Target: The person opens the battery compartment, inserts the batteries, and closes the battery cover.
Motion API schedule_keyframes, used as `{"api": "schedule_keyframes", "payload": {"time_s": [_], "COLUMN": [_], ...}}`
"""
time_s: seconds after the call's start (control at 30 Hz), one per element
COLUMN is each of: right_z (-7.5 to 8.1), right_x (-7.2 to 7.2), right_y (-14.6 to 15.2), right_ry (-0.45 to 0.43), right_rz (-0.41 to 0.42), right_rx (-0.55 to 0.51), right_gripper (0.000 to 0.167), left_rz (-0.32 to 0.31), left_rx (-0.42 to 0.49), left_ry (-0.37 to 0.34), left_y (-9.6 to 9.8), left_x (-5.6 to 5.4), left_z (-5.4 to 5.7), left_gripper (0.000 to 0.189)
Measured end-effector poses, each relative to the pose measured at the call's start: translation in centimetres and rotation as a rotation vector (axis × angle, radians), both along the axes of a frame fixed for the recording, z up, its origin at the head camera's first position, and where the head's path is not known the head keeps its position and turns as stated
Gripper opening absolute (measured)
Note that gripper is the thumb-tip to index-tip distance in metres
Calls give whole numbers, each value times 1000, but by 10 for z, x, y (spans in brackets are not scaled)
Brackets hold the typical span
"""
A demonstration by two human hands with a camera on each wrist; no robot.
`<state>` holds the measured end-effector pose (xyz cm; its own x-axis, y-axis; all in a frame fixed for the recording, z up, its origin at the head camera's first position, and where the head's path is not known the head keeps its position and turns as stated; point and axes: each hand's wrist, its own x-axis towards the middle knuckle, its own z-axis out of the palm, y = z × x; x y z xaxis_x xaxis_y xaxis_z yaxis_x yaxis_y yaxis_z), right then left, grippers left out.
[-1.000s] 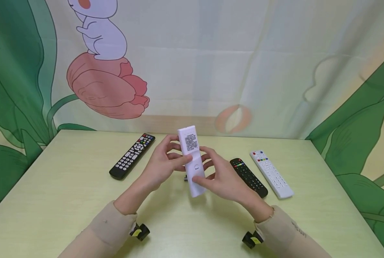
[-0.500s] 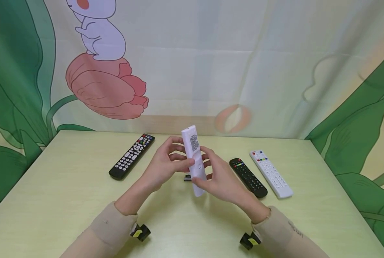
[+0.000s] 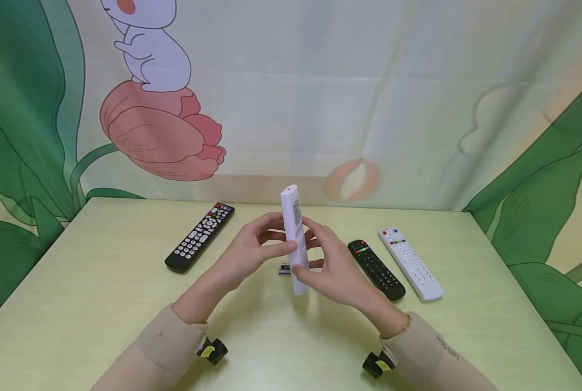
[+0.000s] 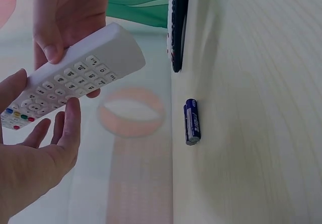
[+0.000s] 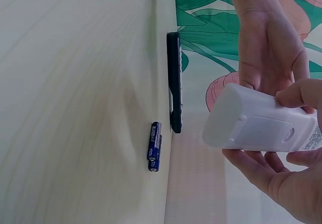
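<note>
A white remote control [image 3: 298, 255] is held up on edge above the table, between both hands. My left hand [image 3: 244, 255] pinches it from the left, thumb on the near edge and fingers behind. From the right, my right hand [image 3: 337, 269] grips its lower part, the thumb near the bottom end. The remote's back carries a QR code [image 3: 297, 210] and faces right; its battery cover [image 5: 264, 133] sits in place in the right wrist view. Rubber buttons [image 4: 75, 78] show on its front in the left wrist view. Two blue batteries [image 4: 192, 122] lie side by side on the table beyond.
A black remote [image 3: 200, 237] lies at the left of the table [image 3: 100, 304]. At the right lie another black remote [image 3: 377, 270] and a white remote [image 3: 412, 264]. A printed curtain [image 3: 271, 108] hangs behind the table's far edge.
The white remote has been turned about its length, so its back now points right and its narrow edge faces the head camera. More of the batteries shows. Both hands keep hold.
</note>
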<state>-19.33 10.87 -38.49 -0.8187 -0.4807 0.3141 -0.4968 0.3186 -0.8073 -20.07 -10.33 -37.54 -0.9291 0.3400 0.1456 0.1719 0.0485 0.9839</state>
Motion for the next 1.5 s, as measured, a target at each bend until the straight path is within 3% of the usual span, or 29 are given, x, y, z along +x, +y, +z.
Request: {"api": "schedule_keyframes", "payload": {"time_s": [0.37,0.57,0.83,1.07,1.27,1.5], "right_z": [3,4,4,2,-1,-3], "right_x": [-1,-1,0,0,0,-1], "right_y": [-3,-5,-5,0,3,7], "right_ry": [-31,-65,-40,-48,-65,-9], "right_rz": [38,38,44,48,73,89], "right_rx": [-77,-103,-81,-24,43,108], "right_gripper": [82,78,67,59,55,48], "left_rz": [-14,25,75,131,182,262], "left_rx": [138,162,170,117,50,-76], "left_ry": [-6,-4,-18,3,-22,-24], "left_y": [0,1,1,-2,-7,-15], "left_x": [-3,-4,-4,-4,-6,-10], "left_z": [-2,-2,-2,-1,-2,-1], "left_gripper": [59,56,58,57,58,61]}}
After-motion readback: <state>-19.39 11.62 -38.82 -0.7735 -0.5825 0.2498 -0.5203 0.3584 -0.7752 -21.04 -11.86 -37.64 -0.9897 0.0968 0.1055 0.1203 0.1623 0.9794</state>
